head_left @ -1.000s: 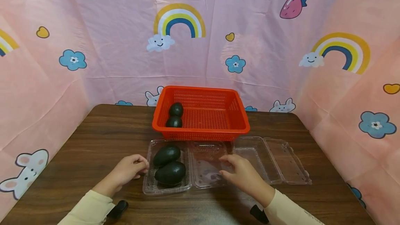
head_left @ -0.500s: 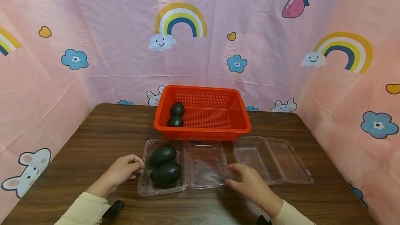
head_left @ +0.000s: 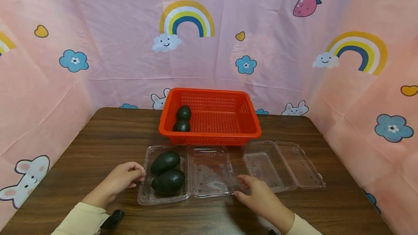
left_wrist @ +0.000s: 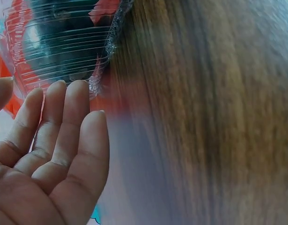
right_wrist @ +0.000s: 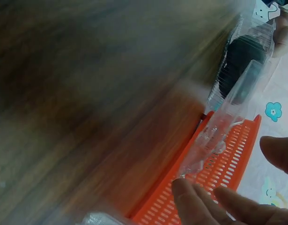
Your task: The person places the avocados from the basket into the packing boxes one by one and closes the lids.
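Note:
A clear plastic clamshell box [head_left: 163, 200] lies opened flat, with two dark green avocados [head_left: 168, 182] in its left half. My left hand [head_left: 122, 178] is at the box's left side; in the left wrist view its fingertips [left_wrist: 77, 91] meet the ribbed wall, the thumb apart from them. On the other side, my right hand [head_left: 259, 195] has its fingertips right at the outer edge of the box's lid [head_left: 212, 177]. The right wrist view shows that thumb [right_wrist: 279, 152] well apart from the fingers. Nothing is enclosed in either palm.
Behind the box stands a red perforated basket [head_left: 209, 134] with two more avocados [head_left: 181, 126] at its left end. A second clear clamshell box [head_left: 287, 189] lies opened to the right, partly behind the right hand. Patterned cloth hangs around the brown table [head_left: 107, 137].
The clamshell box with its two avocados has slid left across the table, the left hand moving along with it. The right hand has shifted slightly and stays by the lid's edge.

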